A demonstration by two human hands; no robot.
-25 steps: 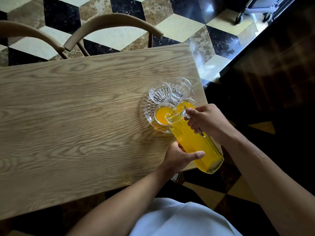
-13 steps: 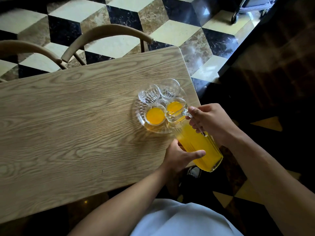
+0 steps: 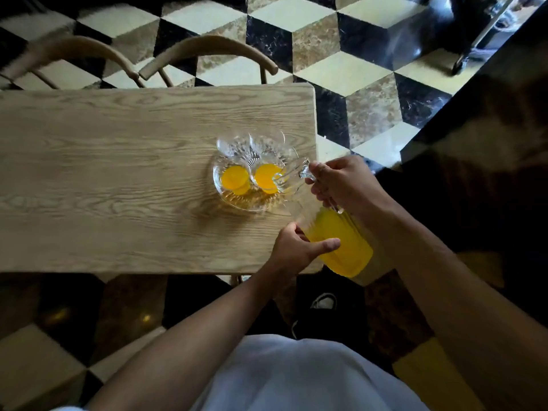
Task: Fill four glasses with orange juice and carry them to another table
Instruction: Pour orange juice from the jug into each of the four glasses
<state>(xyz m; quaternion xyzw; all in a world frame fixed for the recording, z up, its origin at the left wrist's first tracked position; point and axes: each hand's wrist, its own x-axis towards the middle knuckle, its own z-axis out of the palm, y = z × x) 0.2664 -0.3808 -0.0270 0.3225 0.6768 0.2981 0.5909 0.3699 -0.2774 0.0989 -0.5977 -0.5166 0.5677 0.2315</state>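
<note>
the right hand (image 3: 344,185) has its fingers curled round the clear handle at the top of a tall ribbed glass pitcher of orange juice (image 3: 341,244), which is tilted with its mouth leaning over the tray and its juice-filled base hanging past the table's near right corner. the left hand (image 3: 296,250) grips the pitcher's lower body from the side, thumb stretched across the yellow glass and the other fingers wrapped behind it, out of sight. just ahead of the right hand's knuckles sits a round clear cut-glass tray (image 3: 237,203) on the pale oak-grain wooden table (image 3: 103,179), close to that table's right end. four small clear glasses stand close together on the tray: the filled glass nearest the pitcher's mouth (image 3: 267,178) holds orange juice, and the pitcher's lip hangs over its rim; the second filled glass (image 3: 235,179) stands just to its left, further from the right hand, also with juice in it. beyond those two, on the far side of the tray from both hands, the two unfilled glasses (image 3: 252,143) stand side by side, blurred. past the table's far edge, well away from the hands, the curved backs of two wooden chairs (image 3: 207,48) stand on a floor of black, cream and brown marble tiles (image 3: 326,40).
</note>
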